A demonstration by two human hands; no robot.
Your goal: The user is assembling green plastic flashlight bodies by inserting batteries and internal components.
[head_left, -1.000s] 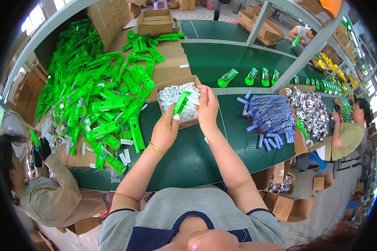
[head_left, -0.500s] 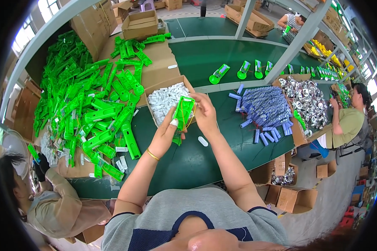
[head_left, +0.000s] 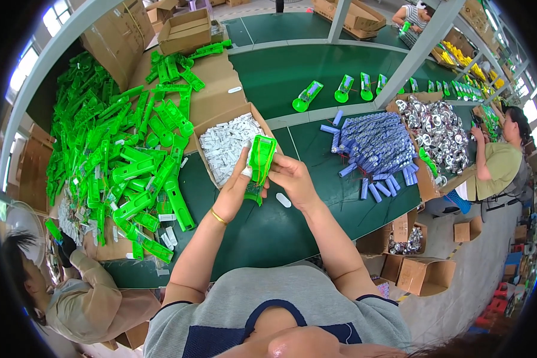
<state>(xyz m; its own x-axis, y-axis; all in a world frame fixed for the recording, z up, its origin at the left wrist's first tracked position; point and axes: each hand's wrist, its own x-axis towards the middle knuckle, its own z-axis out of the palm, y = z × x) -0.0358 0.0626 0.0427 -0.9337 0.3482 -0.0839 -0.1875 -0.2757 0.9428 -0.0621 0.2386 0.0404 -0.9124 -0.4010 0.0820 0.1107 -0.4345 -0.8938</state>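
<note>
Both hands hold one green plastic casing (head_left: pixel 261 154), open side up, with thin red and yellow wires along its hollow. My left hand (head_left: pixel 237 184) grips its left side, the thumb, wrapped in white at the tip, against the rim. Fingers of my right hand (head_left: pixel 293 182) close on its lower right side near the wires. Just beyond the casing stands a cardboard box (head_left: pixel 200 132) of small white plastic parts (head_left: pixel 227 149). On the green table by my right hand lies a white oval piece (head_left: pixel 283 200).
Green casings (head_left: pixel 134 170) heap up on the left. Blue-wrapped cylindrical cells (head_left: pixel 376 143) with wires lie to the right, beside a box of shiny reflectors (head_left: pixel 438 134). Beyond, casings (head_left: pixel 307 96) line a green belt (head_left: pixel 268 74). A grey post (head_left: pixel 414 59) rises at right. Co-workers sit on both sides.
My right hand has come down from the casing's upper end to its lower right side. The wire loop that bulged out at the right now lies within the casing.
</note>
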